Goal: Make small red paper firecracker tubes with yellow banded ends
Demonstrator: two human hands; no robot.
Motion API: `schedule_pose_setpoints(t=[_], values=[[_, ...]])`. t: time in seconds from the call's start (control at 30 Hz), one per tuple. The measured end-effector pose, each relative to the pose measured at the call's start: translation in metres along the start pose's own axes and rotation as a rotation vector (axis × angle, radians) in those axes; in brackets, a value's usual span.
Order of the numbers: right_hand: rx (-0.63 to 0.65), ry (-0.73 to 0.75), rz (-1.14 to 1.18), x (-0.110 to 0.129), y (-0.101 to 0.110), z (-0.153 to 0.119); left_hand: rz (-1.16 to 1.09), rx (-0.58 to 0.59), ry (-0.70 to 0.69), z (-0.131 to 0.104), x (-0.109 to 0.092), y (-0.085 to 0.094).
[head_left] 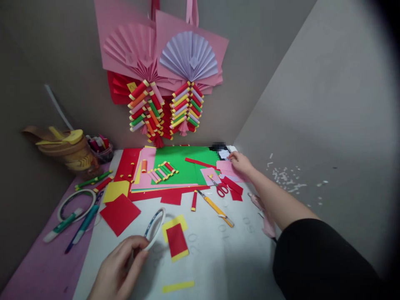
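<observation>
My left hand [125, 260] pinches the lower edge of a roll of tape [151, 224], which stands tilted above the table. Just right of it lies a red paper rectangle [177, 241] over yellow paper, with a yellow strip [178, 286] nearer me. My right hand [240, 163] is stretched to the far right corner, fingers curled beside pink paper [225, 166] and a small white object [231, 148]; what they grip is too small to tell. Red-handled scissors [222, 191], a yellow craft knife [217, 208] and a red paper roll [194, 201] lie between my hands.
Green paper [184, 156] bears a row of small rolls [162, 172]. Markers [86, 223] and another tape roll [62, 204] lie left, near a brown container [73, 154]. Paper fan decorations [190, 56] hang at the back. A pink tool [265, 216] rests at the right edge; white scraps [286, 177] lie beyond.
</observation>
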State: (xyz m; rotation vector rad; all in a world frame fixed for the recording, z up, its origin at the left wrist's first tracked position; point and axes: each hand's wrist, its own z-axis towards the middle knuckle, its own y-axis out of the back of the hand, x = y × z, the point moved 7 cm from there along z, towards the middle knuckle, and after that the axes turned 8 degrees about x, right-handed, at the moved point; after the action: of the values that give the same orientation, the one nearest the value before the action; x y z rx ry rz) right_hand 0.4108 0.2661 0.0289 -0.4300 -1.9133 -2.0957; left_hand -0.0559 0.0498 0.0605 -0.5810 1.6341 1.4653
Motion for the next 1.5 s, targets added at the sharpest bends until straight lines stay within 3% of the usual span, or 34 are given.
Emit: schedule_pose_setpoints(t=[0.13, 0.37, 0.47, 0.63, 0.77, 0.9, 1.03, 1.13, 1.2, 1.33, 1.5], values=[[0.063, 0.029, -0.1, 0.004, 0.002, -0.009, 0.013, 0.038, -0.047, -0.001, -0.003, -0.003], [-0.003, -0.106, 0.144, -0.018, 0.027, -0.028, 0.023, -0.015, -0.041, -0.002, 0.002, 0.001], [0.032, -0.11, 0.159, -0.022, 0.027, -0.029, 0.025, 0.001, -0.061, -0.002, 0.0, 0.0], [0.026, -0.1, 0.139, -0.02, 0.026, -0.03, -0.033, -0.087, -0.001, -0.005, -0.007, 0.001], [0.029, -0.077, 0.076, -0.014, 0.027, -0.029, -0.007, -0.107, -0.03, -0.005, -0.01, 0.003], [0.015, -0.086, -0.023, -0.006, 0.031, -0.029, 0.045, -0.047, -0.079, -0.003, -0.005, 0.003], [-0.043, 0.022, -0.083, 0.026, 0.026, -0.034, 0.081, -0.004, -0.091, -0.001, 0.0, 0.002], [-0.017, 0.085, -0.087, 0.046, 0.014, -0.036, 0.077, 0.012, -0.101, -0.001, -0.001, 0.0], [-0.033, -0.018, -0.054, 0.04, 0.011, -0.035, 0.063, 0.003, -0.089, -0.002, -0.002, 0.0], [-0.081, -0.268, 0.027, 0.004, 0.014, -0.031, 0.06, -0.028, -0.052, -0.004, 0.004, 0.001], [-0.047, -0.211, -0.014, -0.008, 0.01, -0.026, 0.097, 0.01, -0.115, -0.002, 0.01, -0.002]])
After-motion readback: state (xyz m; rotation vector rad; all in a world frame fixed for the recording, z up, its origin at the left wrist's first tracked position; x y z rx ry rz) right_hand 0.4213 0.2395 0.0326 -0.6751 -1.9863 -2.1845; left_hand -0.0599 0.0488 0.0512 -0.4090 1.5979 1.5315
